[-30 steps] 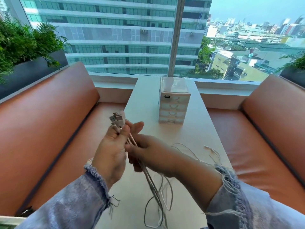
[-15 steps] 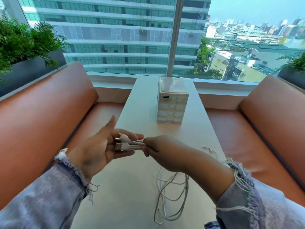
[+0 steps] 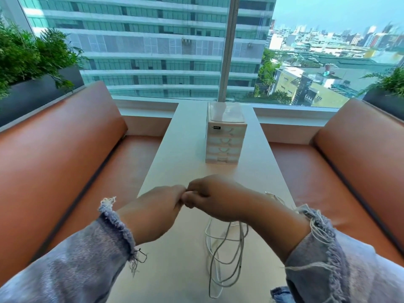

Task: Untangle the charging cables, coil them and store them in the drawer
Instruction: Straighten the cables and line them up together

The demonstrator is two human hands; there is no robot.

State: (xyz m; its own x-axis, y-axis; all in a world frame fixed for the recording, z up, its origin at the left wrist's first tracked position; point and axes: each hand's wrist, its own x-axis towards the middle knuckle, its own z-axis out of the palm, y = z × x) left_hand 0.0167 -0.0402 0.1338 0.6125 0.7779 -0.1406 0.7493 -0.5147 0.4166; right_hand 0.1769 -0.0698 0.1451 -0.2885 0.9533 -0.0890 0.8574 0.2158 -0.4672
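I am watching both hands meeting low over the table (image 3: 175,149), on the near side of the small drawer unit (image 3: 226,136) and well apart from it. The left hand (image 3: 157,206) is curling its fingers (image 3: 178,193) inward, their tips pressing against the fingers (image 3: 192,199) of the right hand (image 3: 215,197). Those are curling too, bunched tight. The charging cables (image 3: 220,259) are dropping out from under the right palm, so that hand is gripping them. The plug ends are hidden, and I cannot tell whether the left fingers are pinching any of them.

Nearer to me than the drawer unit, the white cables are hanging in loose, crossing loops whose lowest bends are lying on the table. One thin stray end (image 3: 271,194) is lying just behind the right wrist, toward the drawer unit.

The drawer unit is standing upright on the far half of the table with all its drawers closed. Orange padded benches are flanking it, one to its left (image 3: 54,160) and one to its right (image 3: 360,160). A large window (image 3: 153,51) is rising right behind it.
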